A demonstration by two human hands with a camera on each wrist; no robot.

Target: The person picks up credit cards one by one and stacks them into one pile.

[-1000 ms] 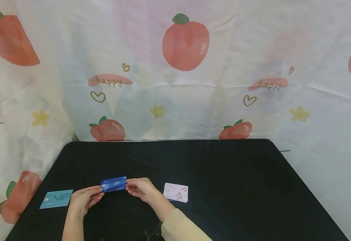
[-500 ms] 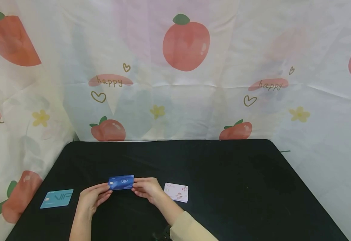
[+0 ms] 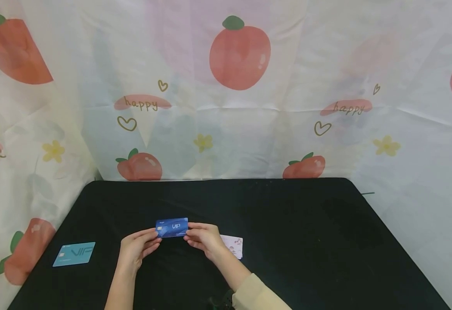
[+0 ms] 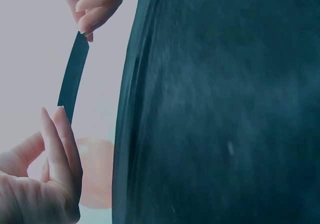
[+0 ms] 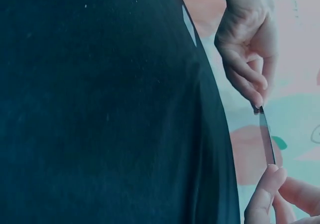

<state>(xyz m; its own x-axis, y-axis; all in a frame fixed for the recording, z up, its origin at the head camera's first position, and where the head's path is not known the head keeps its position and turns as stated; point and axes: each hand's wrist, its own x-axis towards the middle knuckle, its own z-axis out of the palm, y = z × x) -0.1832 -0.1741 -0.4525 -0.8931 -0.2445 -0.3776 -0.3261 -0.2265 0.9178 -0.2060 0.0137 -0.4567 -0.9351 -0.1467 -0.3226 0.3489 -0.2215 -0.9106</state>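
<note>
A blue VIP card (image 3: 172,227) is held up above the dark table, its printed face visible in the head view. My left hand (image 3: 135,249) pinches its left end, and my right hand (image 3: 207,241) pinches the right end. Both wrist views show the card nearly edge-on, as a thin strip (image 4: 74,76) between the two hands. A pale pink card (image 3: 233,246) lies on the table behind my right hand, which hides its left part. Off to the left, a teal VIP card (image 3: 74,254) lies flat on the table.
The black-covered table (image 3: 326,241) stretches away to a back edge. A white curtain (image 3: 249,133) printed with peaches, hearts and flowers hangs behind it and along both sides.
Both hands have carried the blue card to the right and slightly up. My right hand now covers part of the pink card. The teal card stays where it was.
</note>
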